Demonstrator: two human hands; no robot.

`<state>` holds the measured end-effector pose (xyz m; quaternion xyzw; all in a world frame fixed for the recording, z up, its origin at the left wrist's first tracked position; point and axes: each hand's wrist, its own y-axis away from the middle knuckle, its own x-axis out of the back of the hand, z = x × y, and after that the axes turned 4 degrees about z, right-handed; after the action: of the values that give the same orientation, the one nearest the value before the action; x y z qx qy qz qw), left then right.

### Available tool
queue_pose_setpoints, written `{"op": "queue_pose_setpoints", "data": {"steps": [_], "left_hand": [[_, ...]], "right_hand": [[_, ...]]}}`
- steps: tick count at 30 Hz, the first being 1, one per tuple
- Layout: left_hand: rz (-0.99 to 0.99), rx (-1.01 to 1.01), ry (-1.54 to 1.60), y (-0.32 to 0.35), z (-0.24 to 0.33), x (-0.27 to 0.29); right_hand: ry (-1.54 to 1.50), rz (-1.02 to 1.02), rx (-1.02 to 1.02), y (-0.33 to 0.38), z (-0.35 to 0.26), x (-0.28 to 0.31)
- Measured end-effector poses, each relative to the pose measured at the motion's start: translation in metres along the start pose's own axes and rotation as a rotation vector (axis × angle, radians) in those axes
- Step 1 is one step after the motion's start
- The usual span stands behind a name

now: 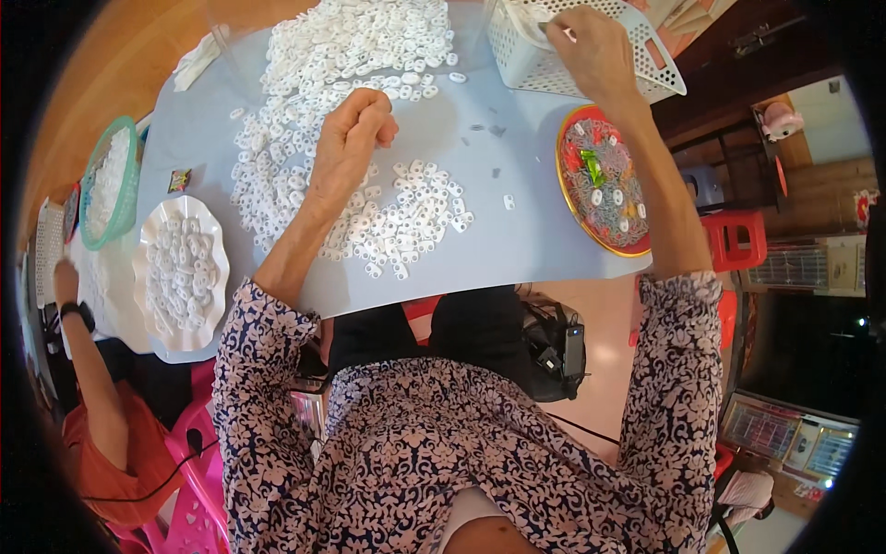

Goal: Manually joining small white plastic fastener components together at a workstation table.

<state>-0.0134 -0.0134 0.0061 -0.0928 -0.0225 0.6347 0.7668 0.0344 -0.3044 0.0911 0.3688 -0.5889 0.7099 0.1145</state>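
My left hand (pixel 355 138) is closed, thumb against curled fingers, above a wide spread of small white oval pieces with dark marks (pixel 286 175) on the table (pixel 517 240). Whatever it holds, if anything, is hidden. At the far right, my right hand (pixel 595 51) bends over the rim of a white perforated basket (pixel 591 81), its fingers drawn together. Something whitish lies in the basket beside those fingertips. Near my right forearm sits a red round tray with a gold rim (pixel 565 198), filled with small grey metal pieces, a few white ovals and a green wrapper.
A scalloped white dish (pixel 218 305) of white pieces stands at the left table edge, beside a green mesh basket (pixel 132 189). A small wrapped packet (pixel 179 180) lies near it. Another person's arm (pixel 97 369) reaches in at left. Red stools (pixel 736 238) stand at right.
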Motion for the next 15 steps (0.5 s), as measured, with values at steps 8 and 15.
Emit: {"op": "queue_pose_setpoints", "data": {"steps": [8, 15], "left_hand": [[-0.055, -0.011, -0.109, 0.003, 0.002, 0.003], [-0.084, -0.083, -0.088, 0.004, -0.003, 0.004]], "right_hand": [[-0.205, -0.428, -0.094, 0.048, -0.065, -0.017], [-0.108, -0.597, -0.089, 0.052, -0.063, -0.040]]}}
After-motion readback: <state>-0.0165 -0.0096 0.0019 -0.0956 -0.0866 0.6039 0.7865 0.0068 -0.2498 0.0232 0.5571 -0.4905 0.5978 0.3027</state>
